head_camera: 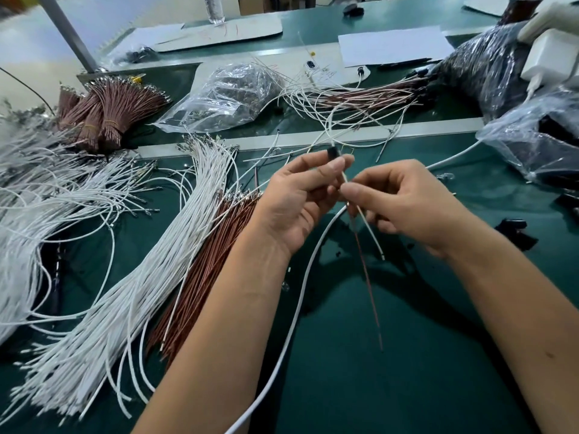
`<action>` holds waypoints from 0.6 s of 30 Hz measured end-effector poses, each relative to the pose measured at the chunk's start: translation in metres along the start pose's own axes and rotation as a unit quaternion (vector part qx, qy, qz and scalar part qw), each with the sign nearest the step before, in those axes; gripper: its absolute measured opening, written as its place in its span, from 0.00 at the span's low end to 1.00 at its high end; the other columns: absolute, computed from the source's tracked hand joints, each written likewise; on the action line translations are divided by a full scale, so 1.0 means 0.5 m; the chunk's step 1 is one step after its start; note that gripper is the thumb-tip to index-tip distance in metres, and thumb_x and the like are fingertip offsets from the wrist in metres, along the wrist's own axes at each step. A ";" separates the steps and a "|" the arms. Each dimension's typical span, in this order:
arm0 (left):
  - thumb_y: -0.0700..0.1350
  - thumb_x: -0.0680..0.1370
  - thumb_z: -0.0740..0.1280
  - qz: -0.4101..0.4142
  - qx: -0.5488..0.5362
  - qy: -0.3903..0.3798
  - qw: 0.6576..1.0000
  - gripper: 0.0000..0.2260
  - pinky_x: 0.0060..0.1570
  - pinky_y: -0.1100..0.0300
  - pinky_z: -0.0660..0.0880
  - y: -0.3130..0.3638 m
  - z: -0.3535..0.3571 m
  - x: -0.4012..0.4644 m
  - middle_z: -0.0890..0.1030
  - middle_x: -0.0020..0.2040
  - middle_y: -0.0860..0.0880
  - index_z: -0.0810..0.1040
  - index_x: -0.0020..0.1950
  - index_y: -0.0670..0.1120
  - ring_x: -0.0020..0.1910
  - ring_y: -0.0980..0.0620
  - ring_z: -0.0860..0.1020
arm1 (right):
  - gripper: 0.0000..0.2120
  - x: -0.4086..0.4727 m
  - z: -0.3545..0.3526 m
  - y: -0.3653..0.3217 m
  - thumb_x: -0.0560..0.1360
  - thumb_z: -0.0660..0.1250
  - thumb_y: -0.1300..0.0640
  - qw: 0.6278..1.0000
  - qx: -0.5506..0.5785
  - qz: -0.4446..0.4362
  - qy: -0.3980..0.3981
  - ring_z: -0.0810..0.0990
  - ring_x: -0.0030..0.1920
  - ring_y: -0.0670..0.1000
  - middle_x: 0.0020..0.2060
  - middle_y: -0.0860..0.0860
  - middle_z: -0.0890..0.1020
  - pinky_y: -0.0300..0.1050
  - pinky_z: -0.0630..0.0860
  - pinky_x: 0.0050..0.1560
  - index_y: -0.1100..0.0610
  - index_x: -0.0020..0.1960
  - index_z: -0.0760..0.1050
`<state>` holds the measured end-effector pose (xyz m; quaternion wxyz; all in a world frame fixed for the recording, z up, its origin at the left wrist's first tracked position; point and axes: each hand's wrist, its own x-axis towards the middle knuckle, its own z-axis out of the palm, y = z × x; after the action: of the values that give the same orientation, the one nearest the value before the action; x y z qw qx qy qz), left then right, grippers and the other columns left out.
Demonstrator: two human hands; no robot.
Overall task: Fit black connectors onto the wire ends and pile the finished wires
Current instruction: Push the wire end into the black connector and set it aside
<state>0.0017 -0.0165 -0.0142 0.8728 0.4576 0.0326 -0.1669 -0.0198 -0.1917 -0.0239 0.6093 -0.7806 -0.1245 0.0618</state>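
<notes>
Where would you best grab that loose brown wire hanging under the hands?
Pinch the brown wire near its top end, just under the right hand, coming from the right side. It hangs nearly straight and thin, and the white wire crowds only its upper part.

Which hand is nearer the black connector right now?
Left. The left hand pinches the black connector at its fingertips. The right hand sits just below and to the right of it, pinching the white wire that runs up towards the connector.
</notes>
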 end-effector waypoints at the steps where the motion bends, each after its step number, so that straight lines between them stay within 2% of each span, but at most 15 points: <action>1: 0.38 0.65 0.74 -0.002 0.007 -0.004 1.000 0.09 0.46 0.60 0.73 -0.005 0.006 -0.001 0.87 0.43 0.46 0.81 0.43 0.44 0.36 0.54 0.81 | 0.20 0.003 0.006 0.000 0.70 0.75 0.44 0.999 0.018 -0.009 0.025 0.69 0.25 0.44 0.27 0.51 0.77 0.35 0.64 0.23 0.63 0.44 0.83; 2: 0.37 0.64 0.74 -0.004 0.010 -0.006 1.000 0.09 0.46 0.59 0.73 -0.009 0.009 -0.001 0.87 0.43 0.46 0.81 0.43 0.44 0.37 0.53 0.81 | 0.19 0.004 0.008 0.000 0.70 0.74 0.45 0.999 0.026 -0.014 0.030 0.69 0.25 0.45 0.27 0.52 0.77 0.35 0.64 0.23 0.63 0.42 0.83; 4: 0.37 0.64 0.73 -0.005 -0.001 -0.008 1.000 0.10 0.43 0.61 0.75 -0.008 0.008 0.000 0.87 0.44 0.45 0.80 0.44 0.44 0.37 0.53 0.80 | 0.16 0.001 -0.001 -0.002 0.71 0.74 0.47 0.999 0.031 -0.013 -0.013 0.70 0.25 0.47 0.28 0.56 0.79 0.36 0.63 0.22 0.62 0.40 0.83; 7: 0.38 0.66 0.73 0.002 -0.056 -0.002 0.998 0.11 0.37 0.66 0.77 0.006 -0.005 0.001 0.86 0.44 0.47 0.82 0.48 0.44 0.37 0.55 0.79 | 0.12 -0.007 -0.018 -0.005 0.73 0.77 0.50 0.991 0.013 0.021 -0.130 0.71 0.25 0.47 0.29 0.59 0.79 0.36 0.65 0.21 0.60 0.40 0.84; 11: 0.39 0.66 0.74 0.016 -0.046 0.005 0.999 0.12 0.37 0.67 0.77 0.015 -0.014 0.000 0.87 0.44 0.49 0.81 0.49 0.44 0.36 0.55 0.80 | 0.09 -0.017 -0.017 -0.006 0.75 0.74 0.53 0.956 -0.032 0.067 -0.284 0.75 0.27 0.46 0.30 0.54 0.82 0.36 0.69 0.22 0.58 0.41 0.84; 12: 0.38 0.66 0.74 0.015 -0.030 -0.001 0.999 0.13 0.37 0.66 0.78 0.013 -0.011 -0.001 0.87 0.44 0.49 0.81 0.49 0.44 0.35 0.55 0.80 | 0.09 -0.018 -0.011 -0.006 0.76 0.74 0.52 0.957 -0.034 0.062 -0.283 0.76 0.28 0.47 0.31 0.55 0.83 0.36 0.70 0.23 0.58 0.43 0.85; 13: 0.38 0.66 0.74 0.013 -0.008 -0.009 1.000 0.13 0.38 0.65 0.78 0.010 -0.008 -0.003 0.87 0.45 0.48 0.81 0.49 0.44 0.35 0.55 0.81 | 0.11 -0.016 -0.005 -0.007 0.76 0.75 0.51 0.968 -0.023 0.053 -0.244 0.77 0.29 0.48 0.33 0.55 0.83 0.37 0.71 0.23 0.59 0.44 0.85; 16: 0.37 0.65 0.74 0.016 0.042 -0.034 0.998 0.11 0.35 0.63 0.78 0.000 0.003 -0.006 0.86 0.46 0.45 0.79 0.46 0.44 0.34 0.53 0.82 | 0.13 -0.004 0.002 -0.006 0.74 0.73 0.49 0.997 0.058 0.013 -0.054 0.79 0.31 0.49 0.35 0.56 0.84 0.38 0.71 0.24 0.60 0.45 0.85; 18: 0.36 0.65 0.74 0.020 0.040 -0.040 0.998 0.11 0.35 0.61 0.79 -0.003 0.003 -0.007 0.86 0.47 0.43 0.79 0.45 0.43 0.35 0.51 0.82 | 0.11 -0.002 -0.001 -0.008 0.74 0.72 0.51 0.996 0.080 0.000 -0.027 0.79 0.30 0.50 0.34 0.59 0.83 0.38 0.72 0.24 0.59 0.43 0.86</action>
<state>-0.0023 -0.0177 -0.0138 0.8574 0.4859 -0.0185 -0.1688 -0.0210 -0.1913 -0.0202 0.6664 -0.7274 -0.1357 0.0921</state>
